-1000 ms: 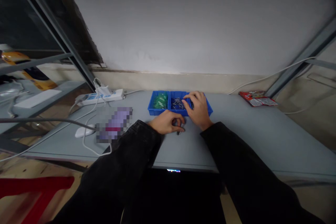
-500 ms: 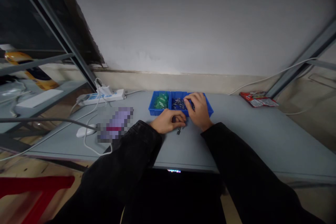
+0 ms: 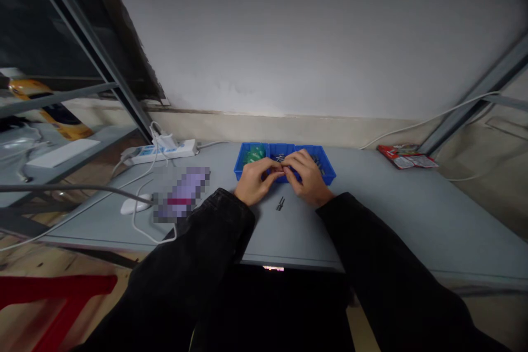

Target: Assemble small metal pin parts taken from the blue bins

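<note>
My left hand (image 3: 258, 180) and my right hand (image 3: 307, 177) meet fingertip to fingertip over the front edge of a row of blue bins (image 3: 329, 177). Both are closed in a pinch; whatever sits between the fingertips is too small and hidden to make out. Small green plastic pieces (image 3: 256, 153) fill the left bin. Silvery screw-like metal pieces (image 3: 280, 158) lie in the middle bin, partly behind my fingers. More small metal pieces show in the right bin, mostly covered by my right hand. On the table below my hands lie a few dark, slim metal pieces (image 3: 280, 204).
A blurred-out phone (image 3: 187, 192), a white mouse-like object (image 3: 135, 204), cables and a white power strip (image 3: 181, 149) occupy the table's left side. A red packet (image 3: 406, 157) lies at the right, by the metal frame. The wall (image 3: 313, 55) rises behind the bins.
My right hand has drawn back from the middle bin, and my left hand has risen from the table to meet it. The dark metal pieces on the table are now uncovered.
</note>
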A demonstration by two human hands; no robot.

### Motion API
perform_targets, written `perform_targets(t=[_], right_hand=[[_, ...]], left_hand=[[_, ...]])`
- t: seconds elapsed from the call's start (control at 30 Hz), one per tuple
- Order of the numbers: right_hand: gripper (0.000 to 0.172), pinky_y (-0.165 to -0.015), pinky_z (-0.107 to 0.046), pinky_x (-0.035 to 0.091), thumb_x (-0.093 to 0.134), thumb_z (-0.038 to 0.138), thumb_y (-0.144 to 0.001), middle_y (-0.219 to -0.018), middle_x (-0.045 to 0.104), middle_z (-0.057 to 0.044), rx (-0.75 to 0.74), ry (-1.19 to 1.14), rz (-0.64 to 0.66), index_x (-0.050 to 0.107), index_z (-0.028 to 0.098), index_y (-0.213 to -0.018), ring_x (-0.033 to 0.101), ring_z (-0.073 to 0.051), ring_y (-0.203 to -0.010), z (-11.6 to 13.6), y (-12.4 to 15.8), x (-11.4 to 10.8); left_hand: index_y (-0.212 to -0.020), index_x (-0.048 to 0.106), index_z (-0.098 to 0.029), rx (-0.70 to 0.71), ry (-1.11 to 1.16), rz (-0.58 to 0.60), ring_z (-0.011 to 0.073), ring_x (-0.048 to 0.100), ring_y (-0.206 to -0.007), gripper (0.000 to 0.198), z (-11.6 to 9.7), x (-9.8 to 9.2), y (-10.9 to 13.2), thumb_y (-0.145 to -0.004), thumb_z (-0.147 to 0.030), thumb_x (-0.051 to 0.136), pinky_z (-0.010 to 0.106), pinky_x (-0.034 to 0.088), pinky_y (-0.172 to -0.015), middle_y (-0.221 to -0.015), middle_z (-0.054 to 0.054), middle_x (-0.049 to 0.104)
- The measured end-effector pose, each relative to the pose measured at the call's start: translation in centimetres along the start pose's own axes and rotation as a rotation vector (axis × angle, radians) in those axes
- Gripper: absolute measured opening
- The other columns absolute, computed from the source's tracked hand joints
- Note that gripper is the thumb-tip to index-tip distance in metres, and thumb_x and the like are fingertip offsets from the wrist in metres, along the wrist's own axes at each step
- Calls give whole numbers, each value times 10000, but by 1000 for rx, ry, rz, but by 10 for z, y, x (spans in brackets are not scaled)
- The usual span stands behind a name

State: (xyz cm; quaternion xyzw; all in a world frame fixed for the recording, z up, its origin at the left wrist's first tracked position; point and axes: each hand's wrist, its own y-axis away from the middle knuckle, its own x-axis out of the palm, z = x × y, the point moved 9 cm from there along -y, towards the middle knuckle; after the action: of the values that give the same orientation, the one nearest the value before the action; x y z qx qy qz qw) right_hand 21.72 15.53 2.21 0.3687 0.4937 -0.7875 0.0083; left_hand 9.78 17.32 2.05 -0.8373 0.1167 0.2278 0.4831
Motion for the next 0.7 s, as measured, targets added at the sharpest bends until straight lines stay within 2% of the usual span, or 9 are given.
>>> perform_targets(t=[0.17, 0.53, 0.7], right_hand=[[87, -897, -424, 447, 523, 169, -949, -973, 637, -69, -15, 14, -15, 596, 193, -991, 536, -226, -937, -1, 0, 1], [142, -846, -400, 466, 506, 243, -1023, -936, 689, -50, 42, 50, -103, 637, 197, -996, 594, -207, -884, -14, 3, -1], [160, -838, -385, 481, 510, 242, -1023, -910, 694, -45, 41, 5, -160, 652, 198, -964, 602, -193, -862, -12, 3, -8]], left_hand=[[-931, 689, -149, -61, 2, -78, 115, 650, -741, 83, 6, -6, 1, -933, -232, 678, 226, 526, -653, -856, 29, 721], [-950, 691, -162, -144, -36, -71, 110, 654, -747, 60, 14, -6, 0, -941, -214, 664, 218, 500, -639, -859, 21, 723], [-938, 681, -150, -183, -36, -119, 115, 643, -735, 103, 16, -12, 1, -952, -245, 643, 215, 481, -611, -854, 31, 715]])
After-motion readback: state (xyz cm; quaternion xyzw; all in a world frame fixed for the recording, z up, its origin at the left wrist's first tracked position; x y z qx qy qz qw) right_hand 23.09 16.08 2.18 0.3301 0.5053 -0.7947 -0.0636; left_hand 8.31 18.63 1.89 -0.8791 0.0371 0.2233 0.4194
